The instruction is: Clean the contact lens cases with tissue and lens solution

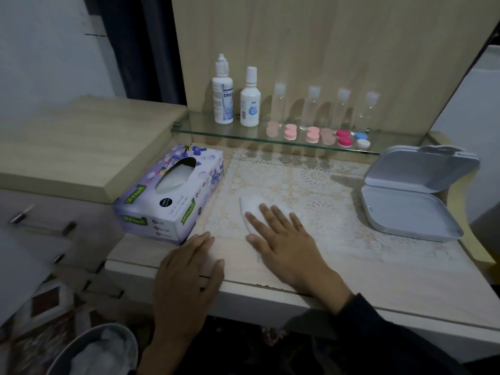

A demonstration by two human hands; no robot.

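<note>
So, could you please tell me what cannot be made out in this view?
All head view:
Folded white tissue: mostly under the flat right hand.
Label of the tall white solution bottle: blurred.
Four clear plastic bottles: contents blurred.
Round grey bin: cut by bottom edge.

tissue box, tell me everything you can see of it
The tissue box is a purple cardboard carton printed with flowers and green labels, lying flat at the left of the desk. White tissue shows in its oval top opening. Its left side sits by the wooden ledge, the lace mat to its right. The left hand rests just off its near corner; contact is unclear.
</note>
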